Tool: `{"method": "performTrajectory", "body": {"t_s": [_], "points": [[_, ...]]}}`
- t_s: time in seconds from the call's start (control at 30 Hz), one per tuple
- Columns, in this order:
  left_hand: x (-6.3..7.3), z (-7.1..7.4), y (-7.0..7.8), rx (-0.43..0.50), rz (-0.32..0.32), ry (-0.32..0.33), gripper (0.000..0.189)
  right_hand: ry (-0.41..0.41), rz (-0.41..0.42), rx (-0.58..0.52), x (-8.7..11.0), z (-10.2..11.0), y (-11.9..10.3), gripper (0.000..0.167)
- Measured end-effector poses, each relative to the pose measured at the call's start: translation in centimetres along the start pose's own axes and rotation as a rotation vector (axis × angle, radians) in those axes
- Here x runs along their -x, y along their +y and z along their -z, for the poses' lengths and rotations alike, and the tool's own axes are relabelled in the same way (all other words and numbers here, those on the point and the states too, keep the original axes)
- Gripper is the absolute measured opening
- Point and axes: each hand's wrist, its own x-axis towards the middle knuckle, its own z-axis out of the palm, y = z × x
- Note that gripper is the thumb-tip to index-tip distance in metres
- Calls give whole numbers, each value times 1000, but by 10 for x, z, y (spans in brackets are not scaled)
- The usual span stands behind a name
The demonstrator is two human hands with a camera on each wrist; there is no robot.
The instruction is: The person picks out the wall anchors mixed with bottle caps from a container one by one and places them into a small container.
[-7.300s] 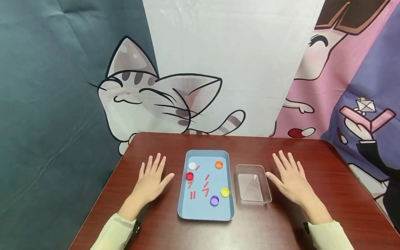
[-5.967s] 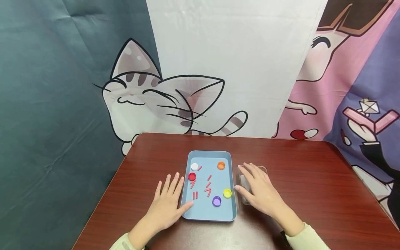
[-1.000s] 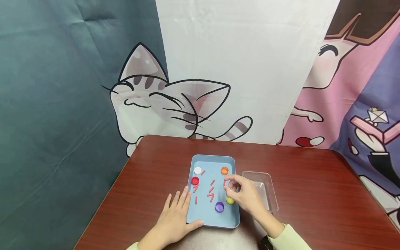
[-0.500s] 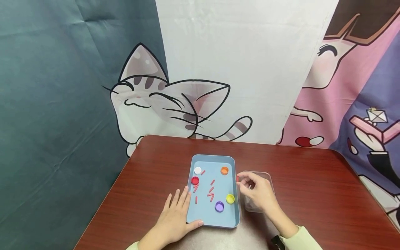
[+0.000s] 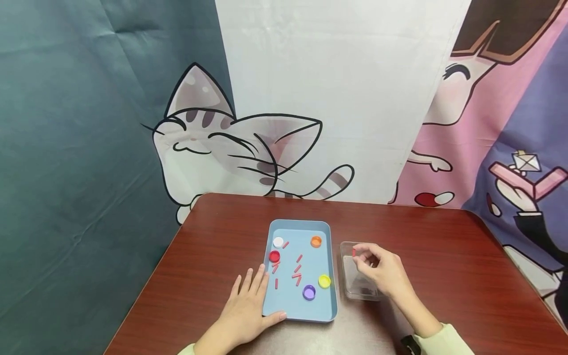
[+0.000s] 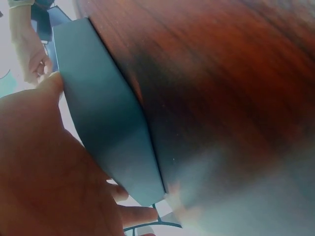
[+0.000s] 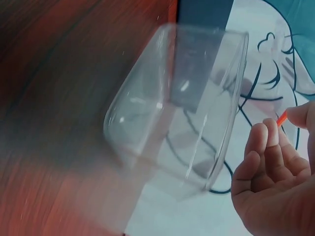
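Note:
My right hand (image 5: 382, 268) pinches a small red stick (image 5: 354, 252) between thumb and fingertips, above the clear plastic box (image 5: 355, 288). In the right wrist view the orange-red stick (image 7: 281, 118) pokes out from the pinch beside the box wall (image 7: 142, 98). My left hand (image 5: 244, 308) rests against the left side and near corner of the blue tray (image 5: 288, 303), fingers straight, thumb at the near rim. Several more red sticks (image 5: 298, 268) lie scattered in the tray. The left wrist view shows the tray's outer side (image 6: 106, 113) along the hand.
Round caps sit in the tray: white (image 5: 278, 242), red (image 5: 274, 256), orange (image 5: 316, 241), yellow (image 5: 324, 281) and purple (image 5: 309, 292). Tray and box stand side by side on a dark red wooden table (image 5: 213, 236). A printed cloth (image 5: 337, 98) hangs behind its far edge.
Both hands first lay flat on the table; the left moved to the tray. The right took one front-left stick and, in the last second, carried it rightward from the tray over the box.

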Motion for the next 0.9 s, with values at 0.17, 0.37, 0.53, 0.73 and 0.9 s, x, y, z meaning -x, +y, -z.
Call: {"method": "performTrajectory", "body": {"t_s": [0.17,0.37,0.53,0.73,0.9], "points": [[0,0,-1,-3,1,-4,104,-39,-27,27,1,9,6,22],[0,0,0,-3,-1,-1,103,-80,-61,39,2,14,13,18],[0,0,-1,-4,-2,4,103,-101,-89,41,3,14,18,18],[1,-2,-1,-1,-7,11,103,-115,-92,48,1,13,25,21],[0,-2,-1,-5,-9,13,103,-124,-88,45,-1,12,28,20]]}}
